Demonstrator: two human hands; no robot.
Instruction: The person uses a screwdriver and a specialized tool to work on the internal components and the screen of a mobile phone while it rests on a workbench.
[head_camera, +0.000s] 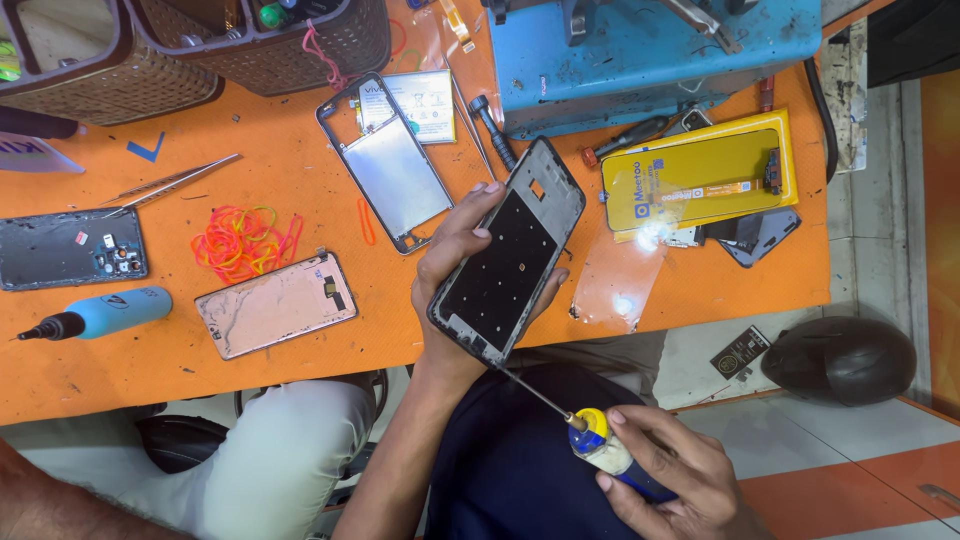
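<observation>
left hand: cupped under and grasping a black phone frame, fingertips curled over its upper left edge, holding it tilted above the near edge of the orange work mat. right hand: clenched around a glue tube with blue and yellow collar, its thin metal needle reaching up and left to the lower end of the phone frame, touching or all but touching it. on the mat, left to right: dark phone back with camera cut-outs at the far left edge; blue-handled screwdriver just below it, tip pointing left; metal tweezers lying slantwise; tangle of orange, yellow and green rubber bands; rose-gold phone back cover near the front edge; silver phone mid-frame lying diagonal, a flat white battery just beside its upper end; black-tipped screwdriver beside the blue metal machine base; yellow-backed replacement screen pack to the right of the held frame, a dark phone panel partly under it; clear plastic film at the mat's front edge. two woven brown baskets at the top left. below the mat: the person's dark trousers, another person's pale trouser leg to the left, a dark helmet on the floor at right.
</observation>
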